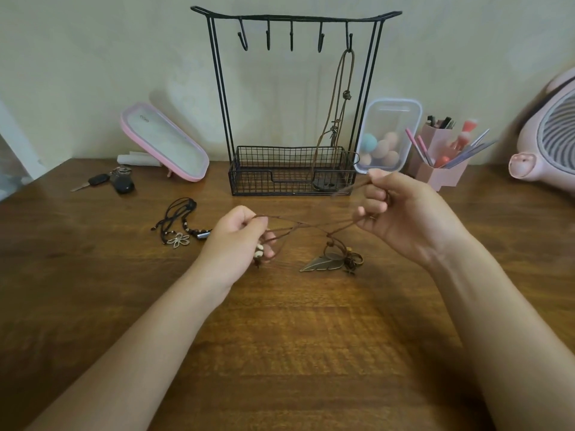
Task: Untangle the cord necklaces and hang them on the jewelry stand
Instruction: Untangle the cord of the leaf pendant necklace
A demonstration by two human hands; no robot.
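Both hands are on the same tangle of brown cords (298, 224). The left hand (236, 234) has its fingers curled round one end, with a couple of pale beads (259, 252) tucked against the fingertips. The right hand (401, 213) sits a bit higher and pinches the other end between thumb and fingers, so the cords run taut and crossed between them, just above the table (280, 337). A metal leaf pendant (320, 262) hangs off the crossing point and rests on the wood, roughly mid-table.

The jewelry stand (217, 88) is at the middle of the back edge, against the wall. One brown necklace (342, 88) is already on its far-right hook, with the lower end dropping into the wire basket (249, 178) at the bottom.

A little heap of black cord necklaces (177, 219) with a flower pendant (179, 239) lies just left of the left hand, not touching it.

Other stuff along the back edge: keys (115, 181) and a pink-rimmed lid (165, 141) towards the left corner, and a clear tub of makeup sponges (389, 135), a pink pen holder (438, 174) and a pink fan (547, 135) towards the right.
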